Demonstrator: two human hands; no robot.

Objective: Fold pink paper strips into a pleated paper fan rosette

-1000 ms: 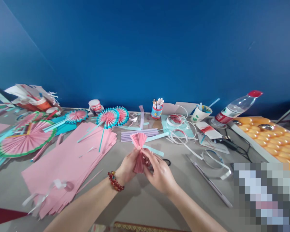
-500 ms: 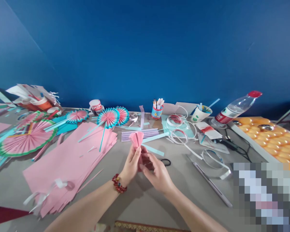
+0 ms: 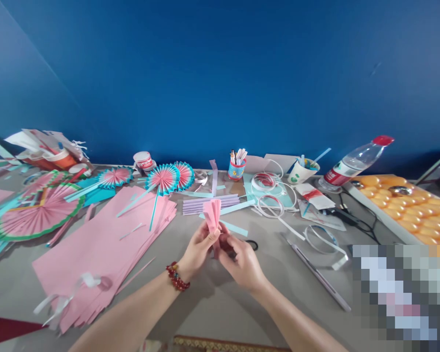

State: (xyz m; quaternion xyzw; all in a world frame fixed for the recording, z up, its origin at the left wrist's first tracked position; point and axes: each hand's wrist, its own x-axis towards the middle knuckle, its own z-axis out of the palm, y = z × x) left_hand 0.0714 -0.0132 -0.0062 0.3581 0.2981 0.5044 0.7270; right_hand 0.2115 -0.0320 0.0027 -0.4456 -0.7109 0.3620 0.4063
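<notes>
A pleated piece of pink paper (image 3: pixel 212 213) stands upright between my hands, its folds gathered at the middle and flaring at the top. My left hand (image 3: pixel 204 244) pinches it at the gathered part, thumb across the front. My right hand (image 3: pixel 241 256) closes around its lower part from the right; the fingertips there are partly hidden. Just behind the hands lie purple folded strips (image 3: pixel 229 204) and a pale blue strip (image 3: pixel 232 227). A black ring-shaped handle (image 3: pixel 254 245) shows beside my right hand.
Pink sheets (image 3: pixel 95 244) are stacked on the left, near finished pleated paper fans (image 3: pixel 163 179). A pen cup (image 3: pixel 237 167), coiled white tape (image 3: pixel 267 182), a paper cup (image 3: pixel 302 172) and a plastic bottle (image 3: pixel 352 166) stand behind. A utility knife (image 3: pixel 320 278) lies right.
The pleated pink paper has turned, its top now narrower and more upright. Both hands have shifted slightly to the right with it, and the view has moved a little.
</notes>
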